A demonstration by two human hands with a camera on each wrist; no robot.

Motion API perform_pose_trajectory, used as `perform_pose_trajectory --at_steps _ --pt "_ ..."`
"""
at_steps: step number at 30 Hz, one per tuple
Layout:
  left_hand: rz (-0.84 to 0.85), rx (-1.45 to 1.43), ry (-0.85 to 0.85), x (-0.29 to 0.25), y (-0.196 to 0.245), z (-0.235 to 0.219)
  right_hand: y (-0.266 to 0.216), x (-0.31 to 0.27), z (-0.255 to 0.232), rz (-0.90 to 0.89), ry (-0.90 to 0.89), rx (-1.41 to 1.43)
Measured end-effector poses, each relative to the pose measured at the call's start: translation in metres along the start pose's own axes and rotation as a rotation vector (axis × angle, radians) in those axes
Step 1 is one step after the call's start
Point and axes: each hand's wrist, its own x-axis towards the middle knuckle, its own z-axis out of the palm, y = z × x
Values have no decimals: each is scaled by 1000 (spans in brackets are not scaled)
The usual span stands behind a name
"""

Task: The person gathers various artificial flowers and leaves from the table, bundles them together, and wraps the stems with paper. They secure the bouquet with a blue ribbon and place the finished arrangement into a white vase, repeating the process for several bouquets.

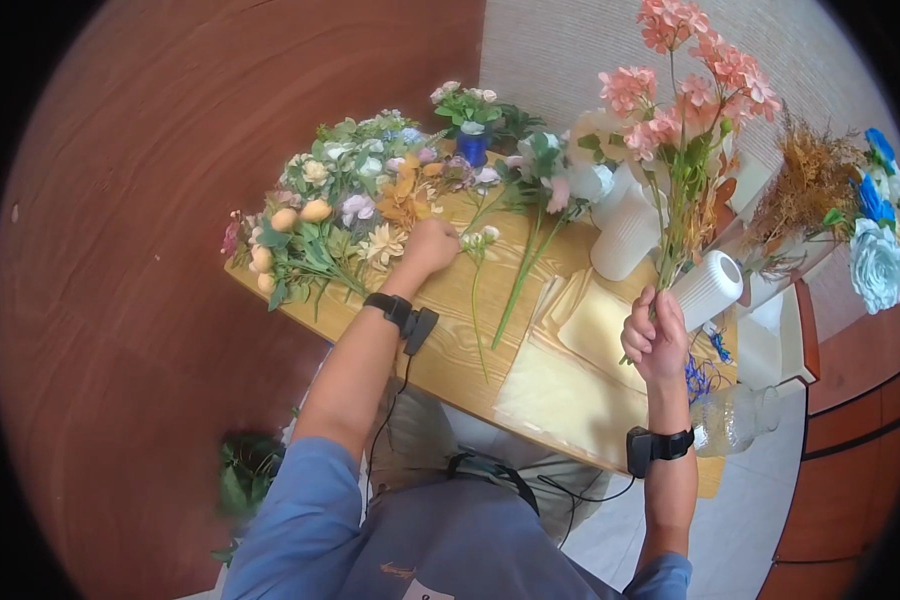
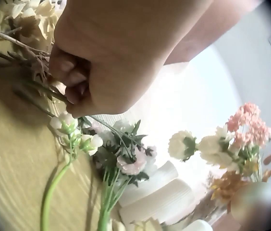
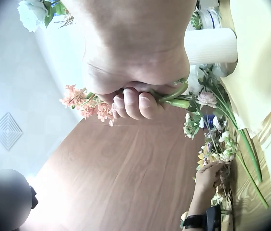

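My right hand [image 1: 657, 335] grips the green stems of a tall bunch of coral-pink artificial flowers [image 1: 685, 90], held upright at the table's right side. In the right wrist view its fingers [image 3: 138, 103] curl round the stems, whose cut ends stick out past the palm. Over the left part of the table, my left hand [image 1: 432, 245] pinches a thin flower stem [image 2: 46, 90] between thumb and curled fingers. The flower head on that stem is hidden. Right beside this hand lies a white-budded stem [image 1: 478, 290]. An orange-leaved spray [image 1: 407, 195] and a cream flower [image 1: 382, 245] are close by.
Mixed artificial flowers [image 1: 345, 165] heap at the table's back left, near a blue ribbon spool [image 1: 472, 148]. White ribbed vases [image 1: 625, 245] lie at the right. Cream wrapping sheets [image 1: 570, 385] cover the front edge, with a clear glass vase [image 1: 735, 418] beyond them.
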Motion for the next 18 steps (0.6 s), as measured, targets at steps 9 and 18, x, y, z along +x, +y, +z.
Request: perform_pose_trajectory --at_steps 9,18 --pt "-302 -820 -166 -12 23 -21 1 6 6 -7 -58 57" --pt "-53 -1146 -180 -22 68 -33 6 28 24 0 25 -97"
